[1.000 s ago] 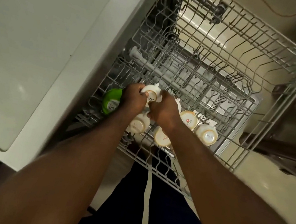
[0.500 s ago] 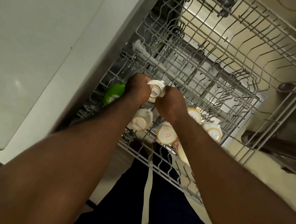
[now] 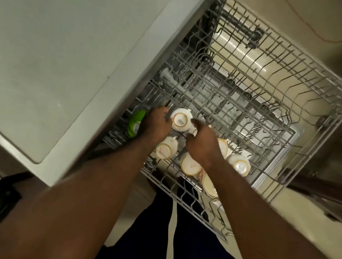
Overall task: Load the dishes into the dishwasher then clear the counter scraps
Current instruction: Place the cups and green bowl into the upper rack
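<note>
Cup (image 3: 180, 120) now sits upside down in the dishwasher rack (image 3: 250, 90) beside other cups (image 3: 165, 149), left hand (image 3: 157, 125) and right hand (image 3: 202, 144) loosening each grip around its sides, so it seems placed.

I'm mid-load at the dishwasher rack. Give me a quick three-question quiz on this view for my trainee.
1. True or false: the printed-base cup between the left hand and the right hand sits mouth-up.
2. What does the near end of the rack mostly hold? A plates; B upturned white cups; C pans.
3. Which hand is right beside the green cup?

Key:
1. False; its base faces up.
2. B.
3. The left hand.
</note>
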